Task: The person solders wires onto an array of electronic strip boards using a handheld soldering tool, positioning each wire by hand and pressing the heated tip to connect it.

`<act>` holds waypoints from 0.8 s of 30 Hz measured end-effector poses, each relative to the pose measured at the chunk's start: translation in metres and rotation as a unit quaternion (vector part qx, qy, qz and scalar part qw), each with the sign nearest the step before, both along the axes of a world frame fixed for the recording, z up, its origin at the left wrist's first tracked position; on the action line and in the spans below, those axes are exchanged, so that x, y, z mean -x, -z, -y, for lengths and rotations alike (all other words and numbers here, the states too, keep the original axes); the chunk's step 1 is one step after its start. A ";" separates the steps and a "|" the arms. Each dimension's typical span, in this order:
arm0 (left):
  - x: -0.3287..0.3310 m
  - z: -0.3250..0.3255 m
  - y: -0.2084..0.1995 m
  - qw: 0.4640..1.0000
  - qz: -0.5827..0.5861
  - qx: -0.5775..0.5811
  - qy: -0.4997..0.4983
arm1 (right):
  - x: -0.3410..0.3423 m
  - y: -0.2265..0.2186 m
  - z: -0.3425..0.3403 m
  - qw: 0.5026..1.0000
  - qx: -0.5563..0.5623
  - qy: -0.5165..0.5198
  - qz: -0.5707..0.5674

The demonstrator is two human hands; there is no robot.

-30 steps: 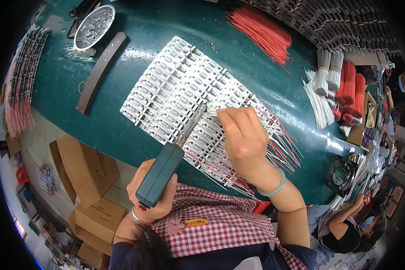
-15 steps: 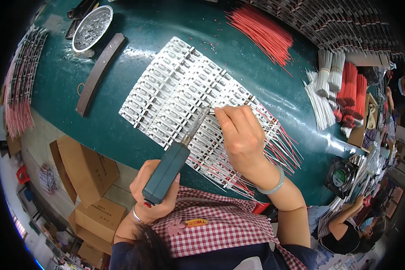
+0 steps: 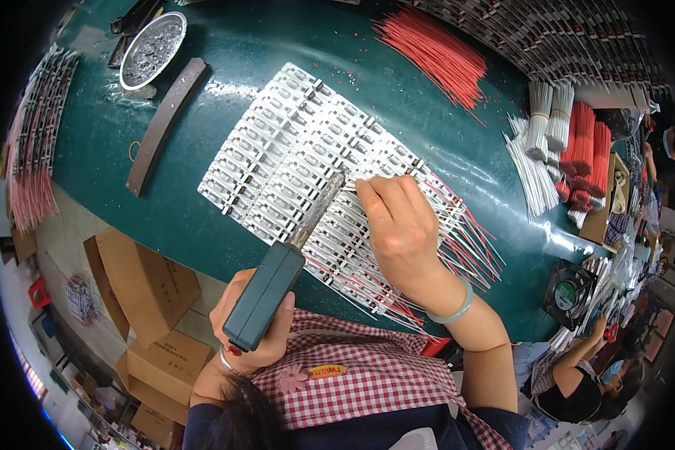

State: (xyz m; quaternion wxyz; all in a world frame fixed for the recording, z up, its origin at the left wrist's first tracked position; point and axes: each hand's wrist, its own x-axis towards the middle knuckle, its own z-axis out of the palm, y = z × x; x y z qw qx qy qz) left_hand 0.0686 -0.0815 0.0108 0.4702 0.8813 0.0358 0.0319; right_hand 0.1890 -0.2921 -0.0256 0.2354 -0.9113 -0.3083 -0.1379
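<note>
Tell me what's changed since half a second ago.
The dark green tool and left grip holding it shifted slightly left and back toward the person. No pick-up or release shows. The right grip stays nearly in place over the white parts; the loose red wires lie as before.

Wiring-assembly workshop — green bench [image 3: 262, 45] w/ rows of ident. white parts [image 3: 266, 142], loose red wires [image 3: 433, 58] & bundled white wires [image 3: 539, 124], green-bodied hand tool [image 3: 262, 296]; cardboard boxes [image 3: 146, 281] below, co-worker [image 3: 570, 386] at R.
</note>
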 end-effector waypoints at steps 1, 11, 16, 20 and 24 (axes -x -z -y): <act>-0.001 0.000 0.000 1.000 0.005 0.000 0.007 | 0.000 0.000 0.000 1.000 0.001 0.001 0.000; -0.018 0.005 -0.007 0.999 0.026 0.000 0.029 | -0.007 -0.004 0.008 1.000 -0.009 0.005 0.013; -0.022 0.009 -0.006 0.999 0.021 0.013 0.022 | -0.009 -0.001 0.007 1.000 -0.009 0.003 0.014; -0.026 0.010 -0.006 0.999 0.038 0.013 0.027 | -0.009 -0.001 0.006 1.000 -0.008 0.005 0.018; -0.028 0.011 -0.006 0.999 0.025 0.031 0.023 | -0.009 -0.001 0.005 1.000 -0.010 0.009 0.018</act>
